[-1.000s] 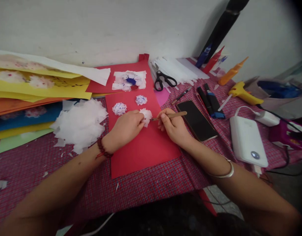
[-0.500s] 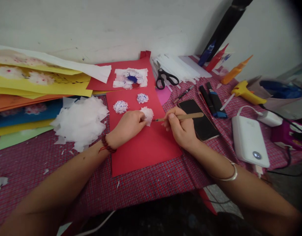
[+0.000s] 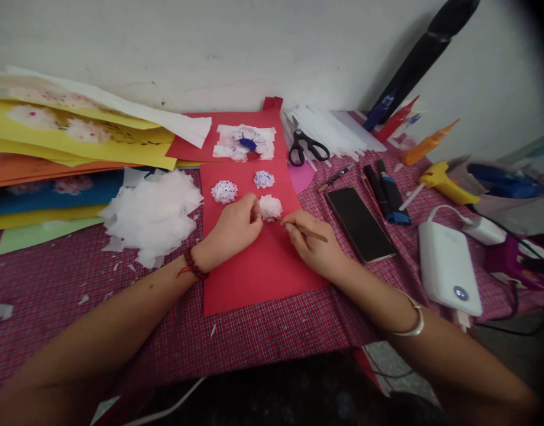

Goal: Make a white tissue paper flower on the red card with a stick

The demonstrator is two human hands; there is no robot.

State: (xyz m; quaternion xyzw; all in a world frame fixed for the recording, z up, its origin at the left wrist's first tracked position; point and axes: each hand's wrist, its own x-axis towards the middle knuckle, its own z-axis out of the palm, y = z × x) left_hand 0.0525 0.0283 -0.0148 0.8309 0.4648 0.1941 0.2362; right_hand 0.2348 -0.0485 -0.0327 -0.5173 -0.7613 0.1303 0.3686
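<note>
On the red paper [image 3: 254, 272] lies a plain white tissue-paper flower [image 3: 271, 207]. My left hand [image 3: 234, 225] rests on the red paper at the flower's left edge, fingers curled into a pinch; whether anything is between them is hidden. A thin paintbrush [image 3: 315, 235] with a wooden handle is gripped in my right hand [image 3: 314, 242], its tip by the flower's lower right edge. Behind sit two blue-speckled white flowers, one at the left [image 3: 224, 191] and one at the right [image 3: 264, 179]. Farther back, a white paper piece [image 3: 265, 139] carries a dark blue paint blob [image 3: 247, 144].
Left of the red paper is a heap of white tissue pieces [image 3: 154, 213], beside stacked coloured sheets [image 3: 77, 142]. To the right are black scissors [image 3: 305, 145], a phone [image 3: 360, 225], markers [image 3: 387, 192], a yellow glue gun [image 3: 452, 183], an orange paint tube [image 3: 431, 142] and a white power bank [image 3: 449, 260].
My right hand has moved slightly lower, and the brush handle is now tilted, pointing down to the right. The left fingers have shifted slightly off the flower, showing more of it. The view has shifted slightly.
</note>
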